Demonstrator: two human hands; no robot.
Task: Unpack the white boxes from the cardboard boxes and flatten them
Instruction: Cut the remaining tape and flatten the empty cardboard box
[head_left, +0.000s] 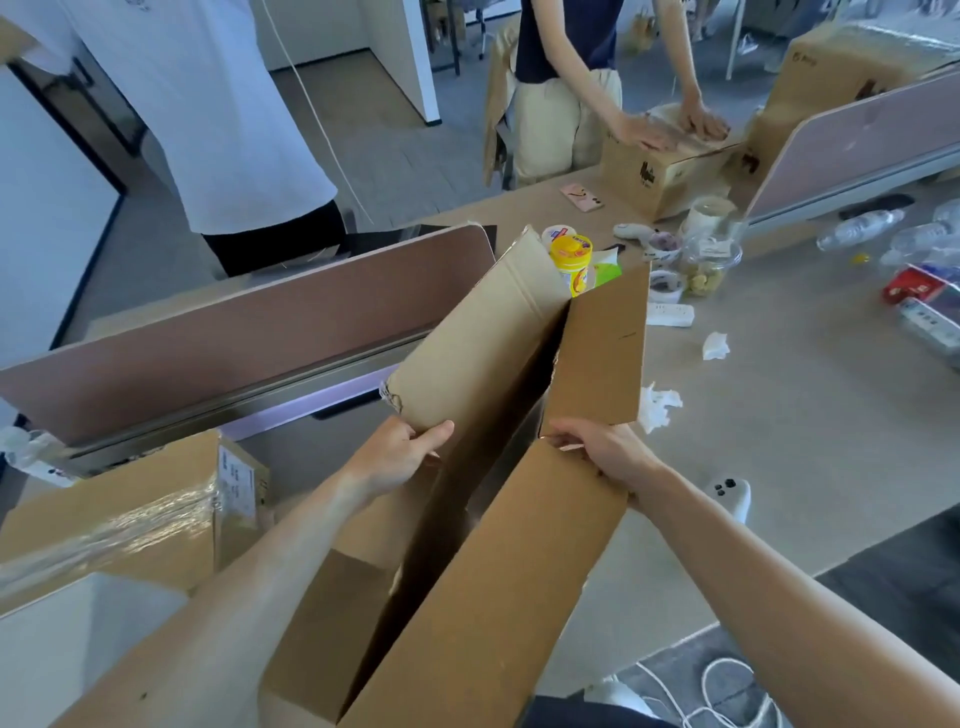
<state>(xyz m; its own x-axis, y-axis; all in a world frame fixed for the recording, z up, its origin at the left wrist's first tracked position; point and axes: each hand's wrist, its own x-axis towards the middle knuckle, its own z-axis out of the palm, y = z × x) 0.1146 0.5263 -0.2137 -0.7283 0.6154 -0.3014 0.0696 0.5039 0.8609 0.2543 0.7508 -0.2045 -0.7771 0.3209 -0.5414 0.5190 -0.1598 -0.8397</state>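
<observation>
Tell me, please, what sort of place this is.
Most likely an open-plan office: a long shared desk split by low divider panels, a power strip lying on it, and grey carpet on the floor behind.

L hand (400, 457) gripping, R hand (609, 453) gripping

No txt readable; box label (237, 480) too blurry.

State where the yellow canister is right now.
In the head view, the yellow canister sits just above centre, partly hidden behind the raised far flaps of the open cardboard box, with a green packet at its right.
</observation>
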